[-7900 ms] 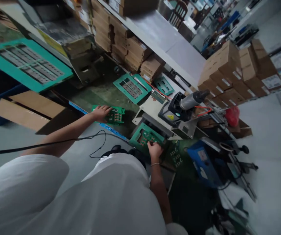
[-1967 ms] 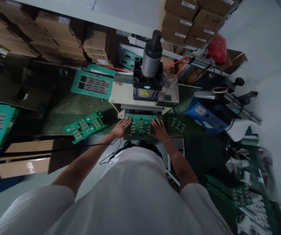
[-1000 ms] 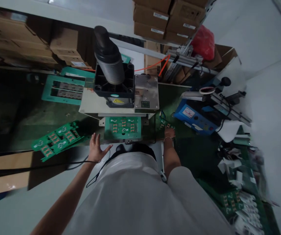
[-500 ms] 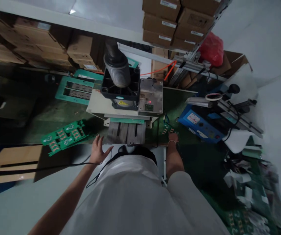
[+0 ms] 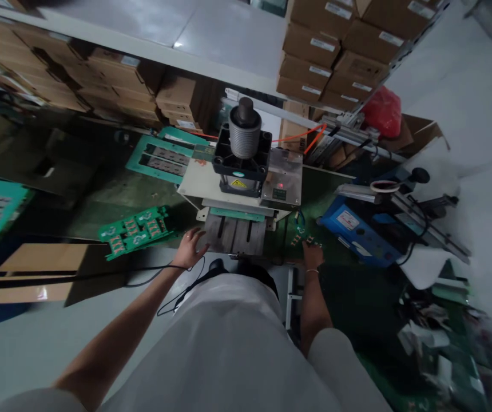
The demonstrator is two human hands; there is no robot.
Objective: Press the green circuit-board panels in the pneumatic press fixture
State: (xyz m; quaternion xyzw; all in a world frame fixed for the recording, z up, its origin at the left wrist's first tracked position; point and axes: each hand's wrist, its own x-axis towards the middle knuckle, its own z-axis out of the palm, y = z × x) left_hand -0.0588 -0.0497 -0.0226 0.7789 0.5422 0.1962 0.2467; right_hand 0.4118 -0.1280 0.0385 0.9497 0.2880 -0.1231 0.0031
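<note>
My left hand (image 5: 191,248) rests by the bench edge, fingers apart and holding nothing, just left of the grey slotted plate (image 5: 236,233) of the press (image 5: 246,166). To its left lies a stack of green circuit boards (image 5: 137,230) with copper-coloured patterns. On the right of the press, my right hand (image 5: 313,254) is over small green board pieces (image 5: 297,239). Its fingers point down at them and are too dark and small to tell whether they grip a piece.
A blue machine (image 5: 353,229) stands right of the press. Green frames (image 5: 160,157) lie behind on the left. Cardboard boxes (image 5: 181,94) line the back under a white shelf (image 5: 229,40). A black cable (image 5: 78,277) crosses near my left forearm. Plastic scraps lie at the lower right.
The camera view has shifted, so the press and bench appear further right. My left hand's fingers are a little more curled and nearer the slotted plate. My right hand stays by the small pieces.
</note>
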